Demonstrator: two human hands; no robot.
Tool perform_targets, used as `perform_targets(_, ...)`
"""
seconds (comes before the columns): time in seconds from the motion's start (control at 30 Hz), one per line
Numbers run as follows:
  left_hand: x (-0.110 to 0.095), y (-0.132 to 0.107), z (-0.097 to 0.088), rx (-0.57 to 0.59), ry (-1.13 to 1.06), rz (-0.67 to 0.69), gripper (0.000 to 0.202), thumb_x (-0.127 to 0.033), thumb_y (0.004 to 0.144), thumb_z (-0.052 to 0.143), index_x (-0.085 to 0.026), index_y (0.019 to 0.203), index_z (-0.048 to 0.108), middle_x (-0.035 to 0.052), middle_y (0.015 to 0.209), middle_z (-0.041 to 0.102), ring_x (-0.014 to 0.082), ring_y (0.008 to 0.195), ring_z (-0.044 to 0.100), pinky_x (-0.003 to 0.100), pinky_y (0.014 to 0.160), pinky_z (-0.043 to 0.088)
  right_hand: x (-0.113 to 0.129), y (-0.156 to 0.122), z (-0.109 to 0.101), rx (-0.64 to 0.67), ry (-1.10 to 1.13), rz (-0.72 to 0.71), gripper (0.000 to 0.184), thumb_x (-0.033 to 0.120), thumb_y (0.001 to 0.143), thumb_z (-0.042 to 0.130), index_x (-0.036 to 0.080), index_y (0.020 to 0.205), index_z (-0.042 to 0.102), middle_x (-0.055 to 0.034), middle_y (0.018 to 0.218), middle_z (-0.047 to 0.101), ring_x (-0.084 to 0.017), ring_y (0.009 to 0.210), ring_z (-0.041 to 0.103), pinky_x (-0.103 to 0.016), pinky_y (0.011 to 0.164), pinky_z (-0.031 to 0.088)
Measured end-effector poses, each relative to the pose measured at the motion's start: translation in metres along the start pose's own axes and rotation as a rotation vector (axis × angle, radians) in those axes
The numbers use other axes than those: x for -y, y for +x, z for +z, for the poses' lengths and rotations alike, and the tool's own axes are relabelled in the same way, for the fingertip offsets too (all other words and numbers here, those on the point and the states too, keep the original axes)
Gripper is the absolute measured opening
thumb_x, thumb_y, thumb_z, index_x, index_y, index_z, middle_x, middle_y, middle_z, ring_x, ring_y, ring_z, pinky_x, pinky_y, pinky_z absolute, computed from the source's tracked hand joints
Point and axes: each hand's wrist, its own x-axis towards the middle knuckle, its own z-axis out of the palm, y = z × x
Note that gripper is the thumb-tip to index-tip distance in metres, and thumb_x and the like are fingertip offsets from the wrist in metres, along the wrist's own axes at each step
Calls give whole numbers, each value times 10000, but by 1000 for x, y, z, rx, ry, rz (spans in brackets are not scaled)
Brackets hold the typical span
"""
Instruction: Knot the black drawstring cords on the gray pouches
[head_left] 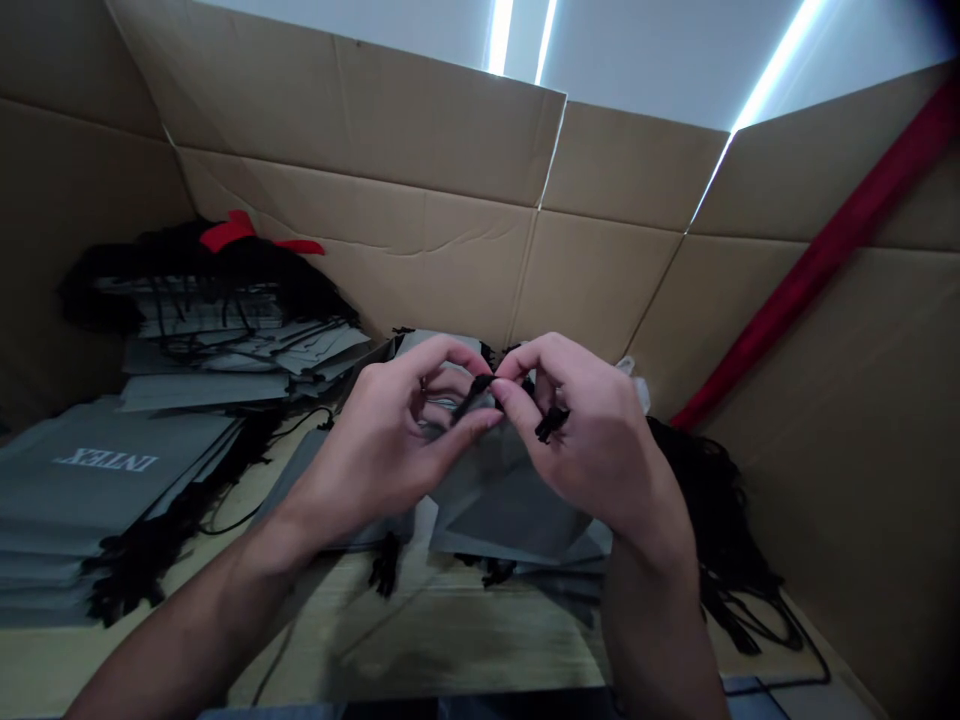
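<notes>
Both hands meet over the middle of the table, fingertips nearly touching. My left hand (397,430) pinches a black cord (476,388) between thumb and fingers. Thumb and forefinger of my right hand (592,430) close on the same cord, and a frayed black end pokes out beside that palm. Below the hands lie grey fabric pouches (510,515) with black cord ends at their edges. Whether the held cord is joined to one of these pouches is hidden by the fingers.
Neat grey pouches marked INTEX (105,460) are stacked at the left. Behind them rises a pile of pouches and black cords with a red strip (229,232) on top. Loose black cords (712,500) lie at the right. Cardboard walls (420,230) and a red band (810,260) enclose the table.
</notes>
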Motion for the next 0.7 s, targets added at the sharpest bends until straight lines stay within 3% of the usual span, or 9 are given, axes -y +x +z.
perform_targets(0.1,-2,-1,-1,-57,-150,-1,234,-225,927,896,-182,1143,818,3,919,834,104,679,748,148,612,618,4,0,2,-3,96,103,62,201,1066,655,174,1014,676,-19,900,716,-140,760,631,-281,741,507)
perform_targets(0.23,0,-1,-1,-149,-184,-8,207,-216,877,951,-201,1075,891,-1,886,835,57,541,638,117,485,536,10,-2,2,43,173,156,54,215,1046,667,193,1000,648,35,788,633,-108,652,551,-266,668,465)
perform_targets(0.33,2,-1,0,-196,-201,5,190,-202,832,982,-204,1001,895,5,933,844,44,524,596,121,444,490,13,-3,-1,66,169,153,64,204,1023,694,198,966,667,36,782,646,-108,674,571,-263,682,472)
perform_targets(0.5,-1,0,-2,-87,-329,-41,126,-248,924,919,-193,1031,885,0,818,797,57,491,602,142,441,496,13,-5,-4,37,174,117,76,172,987,750,203,940,699,23,835,700,-121,732,609,-278,700,483)
perform_targets(0.6,-3,0,-4,-4,-379,-50,113,-256,990,865,-219,1095,887,-8,798,788,78,563,691,142,545,563,13,-5,-2,-72,148,53,91,145,971,775,199,1003,710,21,881,702,-114,716,578,-295,700,489)
perform_targets(0.7,-2,1,-4,-2,-402,-57,122,-269,981,883,-224,1094,891,2,868,804,82,658,719,146,647,604,15,-5,1,-138,131,-12,175,106,966,786,210,1098,738,23,975,715,-96,696,549,-294,696,507)
